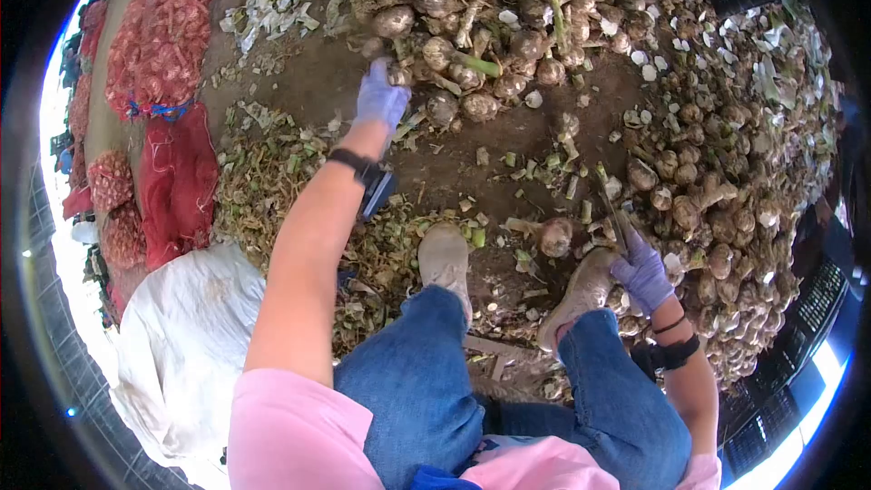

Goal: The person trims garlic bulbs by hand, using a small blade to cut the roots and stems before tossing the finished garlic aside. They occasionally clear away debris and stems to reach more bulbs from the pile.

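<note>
My left hand (383,98), in a purple glove, reaches out to the near left edge of a big heap of garlic bulbs (481,107). Its fingers are bent around a garlic bulb (397,74) there. On the right, my right hand (642,274), gloved the same way, is closed on the handles of metal shears (615,214), whose blades point up and away toward the heap. A single garlic bulb (555,237) lies on the soil between my shoes, left of the shears.
Trimmed garlic bulbs (721,227) are piled along the right. Cut stalks and leaves (263,177) litter the ground. Red mesh sacks (163,36) and a white sack (186,327) lie at left. Black crates (812,299) stand at right.
</note>
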### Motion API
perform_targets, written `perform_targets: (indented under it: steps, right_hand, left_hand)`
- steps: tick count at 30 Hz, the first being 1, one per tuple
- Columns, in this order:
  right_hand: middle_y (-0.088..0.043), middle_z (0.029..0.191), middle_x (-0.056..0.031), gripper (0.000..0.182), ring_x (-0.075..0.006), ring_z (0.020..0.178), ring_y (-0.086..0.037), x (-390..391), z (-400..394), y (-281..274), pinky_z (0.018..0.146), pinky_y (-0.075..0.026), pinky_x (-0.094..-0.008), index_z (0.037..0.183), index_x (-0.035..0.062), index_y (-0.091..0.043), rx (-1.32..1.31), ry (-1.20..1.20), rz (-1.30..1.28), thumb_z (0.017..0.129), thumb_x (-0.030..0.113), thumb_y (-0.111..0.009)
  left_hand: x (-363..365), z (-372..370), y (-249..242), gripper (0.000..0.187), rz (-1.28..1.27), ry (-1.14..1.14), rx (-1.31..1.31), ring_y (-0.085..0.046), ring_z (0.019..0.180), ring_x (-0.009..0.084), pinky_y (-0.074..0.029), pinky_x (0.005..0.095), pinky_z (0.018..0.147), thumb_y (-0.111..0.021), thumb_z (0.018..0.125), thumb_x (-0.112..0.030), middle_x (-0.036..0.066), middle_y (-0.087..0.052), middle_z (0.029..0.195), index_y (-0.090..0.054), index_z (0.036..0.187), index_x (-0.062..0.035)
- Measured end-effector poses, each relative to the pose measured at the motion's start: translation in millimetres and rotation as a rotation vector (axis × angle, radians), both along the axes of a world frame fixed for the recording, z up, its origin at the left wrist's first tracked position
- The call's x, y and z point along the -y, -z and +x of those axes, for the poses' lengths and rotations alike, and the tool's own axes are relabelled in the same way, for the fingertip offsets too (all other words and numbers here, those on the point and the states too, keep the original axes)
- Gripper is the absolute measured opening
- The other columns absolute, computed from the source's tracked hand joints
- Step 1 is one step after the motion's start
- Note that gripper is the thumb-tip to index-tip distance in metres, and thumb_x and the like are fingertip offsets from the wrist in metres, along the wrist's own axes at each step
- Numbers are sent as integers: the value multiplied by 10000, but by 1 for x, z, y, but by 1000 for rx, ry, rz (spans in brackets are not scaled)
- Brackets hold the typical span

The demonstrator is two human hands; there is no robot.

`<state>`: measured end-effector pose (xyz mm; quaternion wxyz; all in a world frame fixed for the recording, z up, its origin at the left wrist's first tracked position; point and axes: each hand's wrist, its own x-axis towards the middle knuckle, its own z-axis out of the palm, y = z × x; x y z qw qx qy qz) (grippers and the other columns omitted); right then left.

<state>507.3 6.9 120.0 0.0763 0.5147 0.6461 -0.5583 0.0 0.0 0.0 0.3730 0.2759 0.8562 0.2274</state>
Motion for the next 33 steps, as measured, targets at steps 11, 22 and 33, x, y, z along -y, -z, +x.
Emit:
perform_targets:
  steps: [11, 22, 33]
  right_hand:
    - [-598, 748, -122, 630, -311, 622, -622, -28, -88, -98, 562, -508, -400, 1411, 184, -470, -381, -438, 629, 813, 197, -665]
    - [-505, 674, -106, 620, -310, 562, -547, -27, -105, -113, 514, -431, -415, 1352, 183, -551, -411, -674, 641, 756, 248, -713]
    - [-688, 860, -113, 589, -288, 667, -676, -27, -54, -53, 562, -531, -356, 1452, 217, -421, -271, -135, 352, 894, 240, -608]
  left_hand:
    - [28, 143, -140, 321, 132, -426, 1757, -627, 1005, 268, -542, 422, 916, -567, 935, -235, 168, -613, 1105, -545, 1179, -26]
    - [26, 183, -197, 762, 566, 978, 274, -625, 950, 152, -528, 317, 850, -916, 614, -294, 60, -640, 1025, -520, 1222, -61]
    - [39, 189, -226, 464, 379, 691, 538, -635, 922, 238, -530, 338, 804, -808, 723, -171, 101, -611, 996, -553, 1098, -72]
